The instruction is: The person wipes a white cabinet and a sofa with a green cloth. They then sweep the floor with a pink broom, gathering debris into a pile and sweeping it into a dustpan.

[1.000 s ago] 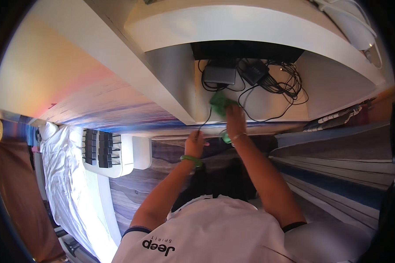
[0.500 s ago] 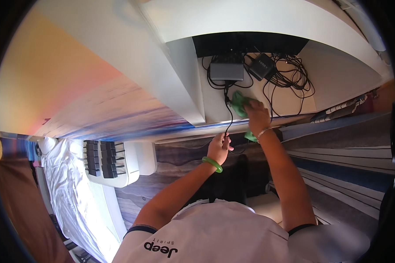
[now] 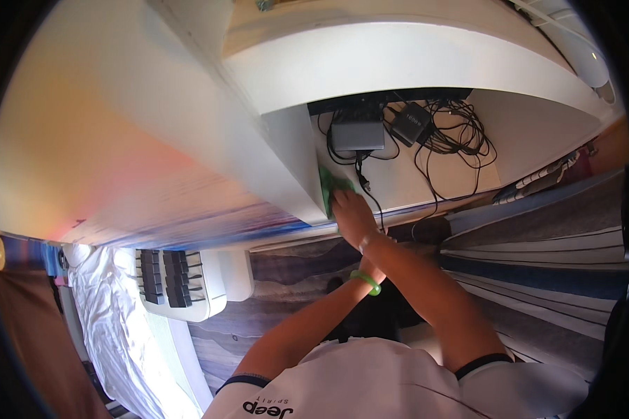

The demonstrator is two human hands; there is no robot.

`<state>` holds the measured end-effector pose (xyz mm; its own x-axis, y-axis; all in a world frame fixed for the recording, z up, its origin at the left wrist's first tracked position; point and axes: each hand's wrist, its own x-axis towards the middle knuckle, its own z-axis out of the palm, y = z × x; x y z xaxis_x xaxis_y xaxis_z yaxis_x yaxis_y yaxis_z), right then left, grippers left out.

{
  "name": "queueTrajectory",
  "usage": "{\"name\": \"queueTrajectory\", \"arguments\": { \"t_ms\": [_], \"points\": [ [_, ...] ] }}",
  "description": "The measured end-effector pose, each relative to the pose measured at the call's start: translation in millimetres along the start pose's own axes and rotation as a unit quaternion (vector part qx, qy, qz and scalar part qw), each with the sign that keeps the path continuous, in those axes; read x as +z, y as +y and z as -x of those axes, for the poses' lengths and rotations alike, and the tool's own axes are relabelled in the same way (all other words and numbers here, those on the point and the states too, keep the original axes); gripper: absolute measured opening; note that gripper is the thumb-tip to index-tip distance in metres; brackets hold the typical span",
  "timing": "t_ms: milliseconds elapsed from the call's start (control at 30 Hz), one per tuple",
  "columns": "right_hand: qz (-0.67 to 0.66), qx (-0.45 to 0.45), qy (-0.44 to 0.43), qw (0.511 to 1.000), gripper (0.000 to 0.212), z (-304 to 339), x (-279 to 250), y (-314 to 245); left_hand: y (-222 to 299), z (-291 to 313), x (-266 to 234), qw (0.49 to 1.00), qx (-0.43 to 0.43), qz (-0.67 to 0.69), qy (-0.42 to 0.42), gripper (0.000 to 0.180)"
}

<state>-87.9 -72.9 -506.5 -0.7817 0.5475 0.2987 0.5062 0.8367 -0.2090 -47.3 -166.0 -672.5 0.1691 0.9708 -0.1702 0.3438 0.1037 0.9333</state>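
Note:
My right hand point(image 3: 353, 213) is closed on a green cloth point(image 3: 326, 188) and presses it into the left corner of a white shelf recess point(image 3: 398, 185). Beneath my right wrist lies my left hand point(image 3: 374, 264), mostly covered, with a green bangle at its wrist. A black cable point(image 3: 377, 202) runs from a grey box point(image 3: 357, 136) over the shelf's front edge down to that hand, which appears to keep hold of it; its fingers are largely hidden. Beside the grey box sits a black power adapter point(image 3: 412, 124).
Tangled black cables point(image 3: 461, 133) fill the recess's back right. A white upright panel point(image 3: 286, 160) bounds it on the left. Striped curtain-like fabric point(image 3: 531, 244) hangs at right. Lower left are a white unit with black blocks point(image 3: 177, 279) and a shiny white sheet point(image 3: 112, 328).
My right hand has moved left with the green cloth, to the recess's left corner. My left hand has shifted right and down, under my right forearm, and the cable's lower part moved with it.

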Motion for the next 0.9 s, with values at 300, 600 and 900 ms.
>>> {"name": "queueTrajectory", "arguments": {
  "t_ms": [300,600,900],
  "points": [
    [0.104,0.157,0.058,0.98,0.028,-10,-16,17,16,151,-92,0.986,-0.091,-0.14,0.025,0.04],
    [-0.318,0.142,-0.023,0.937,0.026,72,-44,-25,-19,300,-170,0.94,-0.293,-0.118,0.129,0.033],
    [0.099,-0.21,0.487,0.842,0.04,-46,-399,-148,38,293,-222,0.956,-0.189,-0.09,0.205,0.034]
  ]
}}
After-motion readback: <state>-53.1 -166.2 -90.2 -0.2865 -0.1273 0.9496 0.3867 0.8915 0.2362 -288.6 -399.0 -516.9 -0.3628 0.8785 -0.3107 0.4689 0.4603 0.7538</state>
